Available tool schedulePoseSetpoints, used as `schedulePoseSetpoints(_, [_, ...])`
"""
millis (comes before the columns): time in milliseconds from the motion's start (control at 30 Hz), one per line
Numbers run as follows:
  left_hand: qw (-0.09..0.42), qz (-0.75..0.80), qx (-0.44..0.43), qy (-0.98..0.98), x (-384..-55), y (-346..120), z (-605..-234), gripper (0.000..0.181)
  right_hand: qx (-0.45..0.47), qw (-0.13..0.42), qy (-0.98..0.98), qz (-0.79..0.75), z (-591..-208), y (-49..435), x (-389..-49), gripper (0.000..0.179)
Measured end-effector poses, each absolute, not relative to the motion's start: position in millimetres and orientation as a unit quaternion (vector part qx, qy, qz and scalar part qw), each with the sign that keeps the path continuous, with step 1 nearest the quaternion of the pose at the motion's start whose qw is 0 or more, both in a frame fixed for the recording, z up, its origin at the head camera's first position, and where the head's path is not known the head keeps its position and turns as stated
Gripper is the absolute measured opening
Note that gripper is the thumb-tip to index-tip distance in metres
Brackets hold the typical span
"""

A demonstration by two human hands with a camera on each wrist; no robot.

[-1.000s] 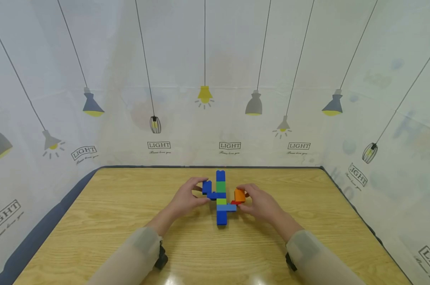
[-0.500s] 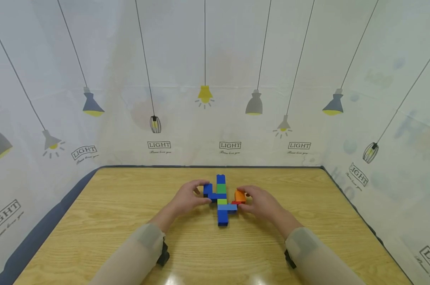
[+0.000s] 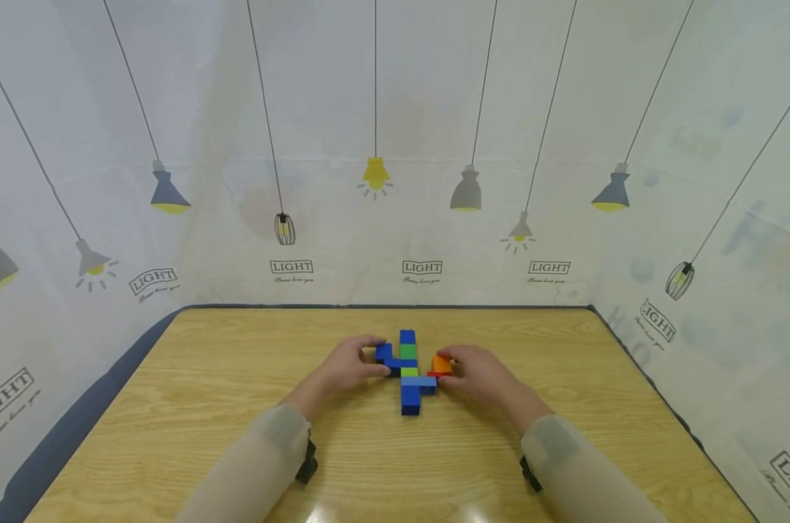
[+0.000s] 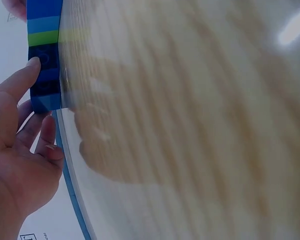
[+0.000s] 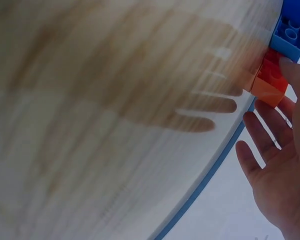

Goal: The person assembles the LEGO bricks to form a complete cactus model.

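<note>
A figure built of toy building blocks stands out in the middle of the table, its central column of blue, green and lime blocks running away from me. Two side arms branch off it. My left hand pinches the dark blue blocks of the left arm between thumb and fingers. On the other side, my right hand pinches the orange block and the red block, which join a light blue block. In the left wrist view the thumb presses the dark blue block's underside.
The wooden table is glossy and reflects both hands in the wrist views. A wall cloth printed with lamps surrounds its back and sides. A dark band runs along the far edge. Black wrist devices sit under both sleeves.
The far end of the block column has dropped towards the table and nearer to me, so it looks shorter. Both hands have lowered slightly with it and keep their hold.
</note>
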State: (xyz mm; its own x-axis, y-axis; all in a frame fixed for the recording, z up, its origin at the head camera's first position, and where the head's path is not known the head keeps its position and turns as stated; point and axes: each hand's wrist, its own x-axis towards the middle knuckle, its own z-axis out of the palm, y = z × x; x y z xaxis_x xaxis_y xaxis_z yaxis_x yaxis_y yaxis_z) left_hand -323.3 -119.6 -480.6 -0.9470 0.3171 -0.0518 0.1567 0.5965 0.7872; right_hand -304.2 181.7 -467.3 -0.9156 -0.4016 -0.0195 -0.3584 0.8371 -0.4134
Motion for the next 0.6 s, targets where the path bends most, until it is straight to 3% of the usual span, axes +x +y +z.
schedulePoseSetpoints(600, [0.094, 0.430, 0.128, 0.889, -321.9, -116.9, -484.8, 0.069, -0.203, 0.059, 0.953, -0.215, -470.4, 187.8, -305.5, 0.060])
